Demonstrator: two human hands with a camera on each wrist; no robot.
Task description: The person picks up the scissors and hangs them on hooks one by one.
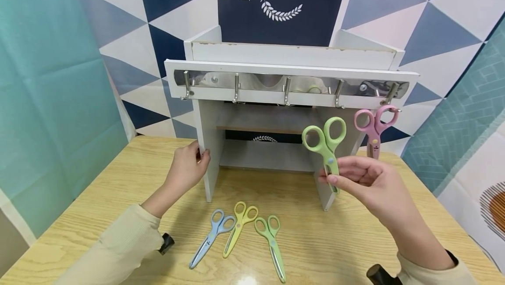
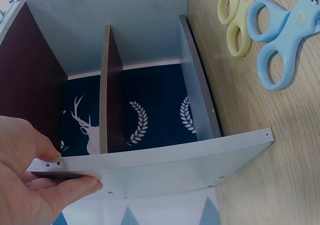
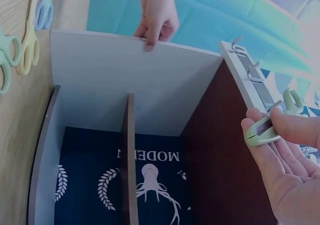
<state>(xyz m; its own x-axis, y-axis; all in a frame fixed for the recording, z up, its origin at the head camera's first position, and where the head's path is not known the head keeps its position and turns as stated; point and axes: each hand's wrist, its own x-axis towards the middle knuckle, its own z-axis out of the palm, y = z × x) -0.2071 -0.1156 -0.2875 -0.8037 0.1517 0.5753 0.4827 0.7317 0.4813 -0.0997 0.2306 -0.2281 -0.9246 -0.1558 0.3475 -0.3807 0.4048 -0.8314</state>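
My right hand pinches a pair of green scissors by the blade end, handle loops up, in front of the white shelf's right side. The loops stand just below the metal hooks of the rack. Pink scissors hang by one loop from the rightmost hook. With thumb and fingers my left hand grips the front edge of the shelf's left side panel. On the table lie blue scissors, yellow scissors and a second green pair, handles toward the shelf.
The white shelf unit stands on a wooden table against a patterned cloth. A hook rail runs across its upper front. A teal curtain hangs at the left. Dark wrist-camera parts sit by my sleeves.
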